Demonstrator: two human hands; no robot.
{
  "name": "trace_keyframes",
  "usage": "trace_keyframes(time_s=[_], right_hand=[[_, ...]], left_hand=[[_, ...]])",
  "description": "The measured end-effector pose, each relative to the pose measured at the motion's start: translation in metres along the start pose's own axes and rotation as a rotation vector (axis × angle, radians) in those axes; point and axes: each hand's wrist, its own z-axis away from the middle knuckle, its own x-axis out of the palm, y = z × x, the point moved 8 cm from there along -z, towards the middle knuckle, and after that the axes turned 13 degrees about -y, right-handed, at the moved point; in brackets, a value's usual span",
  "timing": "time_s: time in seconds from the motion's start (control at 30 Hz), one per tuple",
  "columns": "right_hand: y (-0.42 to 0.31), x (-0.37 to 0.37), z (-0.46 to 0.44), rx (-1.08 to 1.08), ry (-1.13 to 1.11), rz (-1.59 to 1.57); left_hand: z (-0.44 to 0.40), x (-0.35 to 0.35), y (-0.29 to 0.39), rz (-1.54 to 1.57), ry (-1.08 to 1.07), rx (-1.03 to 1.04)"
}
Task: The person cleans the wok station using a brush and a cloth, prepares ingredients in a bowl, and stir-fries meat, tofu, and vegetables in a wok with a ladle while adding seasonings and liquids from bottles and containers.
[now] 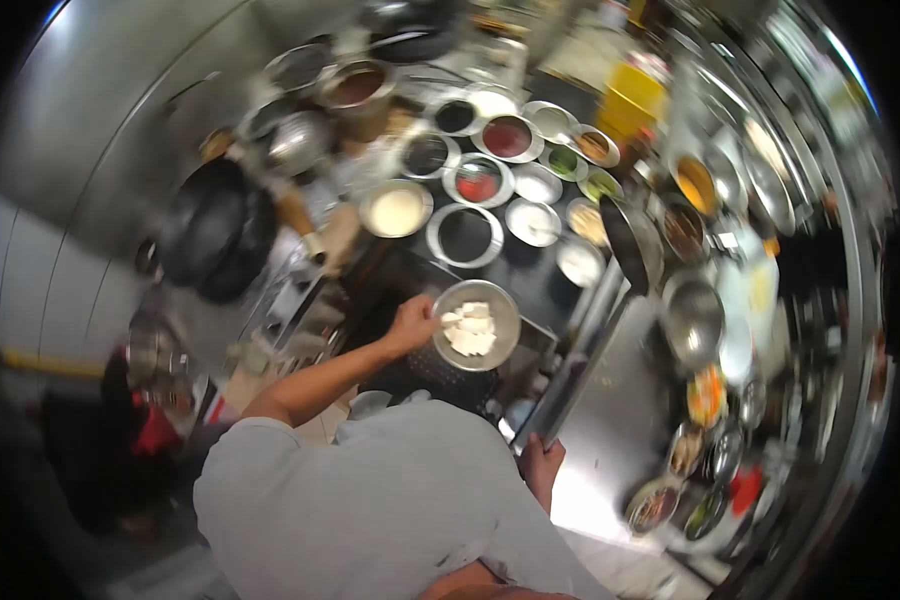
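My left hand [413, 325] grips the rim of a round metal bowl [510, 325], held out in front of my body. Inside the bowl lie several pale white cubes [470, 330] that look like tofu. Lower and to the right, my right hand [542, 465] is closed at the front edge of the steel counter [610, 400]; what its fingers hold there is hidden. Just beyond the bowl stands a round container with dark contents [465, 236], among several other ingredient containers.
Round tubs of sauces and seasonings crowd the dark worktop ahead, including a cream-coloured one [396, 209] and a red one [478, 182]. A black wok [218, 230] is on the left. Along the right counter are a steel bowl [693, 318] and food dishes [706, 396]. A yellow container [632, 100] stands farther back.
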Motion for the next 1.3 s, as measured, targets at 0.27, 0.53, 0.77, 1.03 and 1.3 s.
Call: trace_keyframes(time_s=[0.27, 0.53, 0.77, 1.03, 1.3], right_hand=[[-0.083, 0.119, -0.079, -0.121, -0.325, 0.074], [-0.104, 0.261, -0.147, -0.109, -0.477, 0.174], [-0.141, 0.351, -0.172, 0.043, -0.483, 0.131], [-0.169, 0.456, -0.209, -0.203, -0.484, 0.504], [-0.166, 0.604, -0.319, -0.607, -0.389, 0.984]], left_hand=[[0.068, -0.255, -0.126, 0.345, 0.675, -0.434], [-0.061, -0.406, -0.235, 0.62, 1.031, -0.375], [-0.188, -0.449, -0.32, 0.631, 1.166, -0.651], [-0.206, -0.414, -0.359, 1.39, 1.21, -0.613], [-0.071, -0.384, -0.219, 1.361, 0.78, -0.134]])
